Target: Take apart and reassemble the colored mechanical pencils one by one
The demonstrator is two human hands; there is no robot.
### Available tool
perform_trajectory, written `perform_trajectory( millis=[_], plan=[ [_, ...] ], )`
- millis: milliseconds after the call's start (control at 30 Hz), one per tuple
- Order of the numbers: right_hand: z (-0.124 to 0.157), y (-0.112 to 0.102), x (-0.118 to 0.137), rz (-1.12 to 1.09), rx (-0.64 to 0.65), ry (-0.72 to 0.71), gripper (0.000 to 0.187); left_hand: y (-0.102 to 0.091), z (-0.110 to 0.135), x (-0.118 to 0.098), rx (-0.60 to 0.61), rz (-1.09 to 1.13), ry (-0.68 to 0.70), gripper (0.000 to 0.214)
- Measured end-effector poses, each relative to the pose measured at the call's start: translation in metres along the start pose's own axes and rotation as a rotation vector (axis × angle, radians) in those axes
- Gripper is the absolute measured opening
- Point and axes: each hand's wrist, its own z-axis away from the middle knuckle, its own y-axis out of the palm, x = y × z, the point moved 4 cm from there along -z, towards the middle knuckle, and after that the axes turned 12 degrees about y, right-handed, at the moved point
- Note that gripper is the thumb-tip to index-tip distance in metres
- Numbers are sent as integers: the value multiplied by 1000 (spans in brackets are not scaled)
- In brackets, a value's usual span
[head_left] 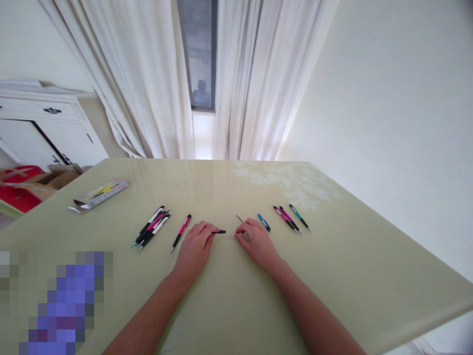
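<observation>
Right hand (pixel 257 240) curls in, but I can't tell if it holds anything, and the left hand (pixel 195 242) pinches tight, both over the big desk (pixel 229 301). A box (pixel 101 194) lies at ten o'clock from them, and a pen pile (pixel 152 226) at nine. The left hand grips a little black pen part (pixel 220 231) pointing to three o'clock.
</observation>
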Motion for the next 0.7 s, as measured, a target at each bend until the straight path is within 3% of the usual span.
perform_trajectory(
  millis=[267, 533, 700],
  plan=[
    [1, 5, 8, 86, 21, -58, 5, 1, -1, -1, 14, 14, -4, 20],
    [-4, 2, -1, 263, -52, 36, 11, 2, 0, 0, 18, 27, -12, 21],
    [-3, 2, -1, 284, -42, 6, 10, 1, 0, -2, 21, 24, -8, 21]
  ],
)
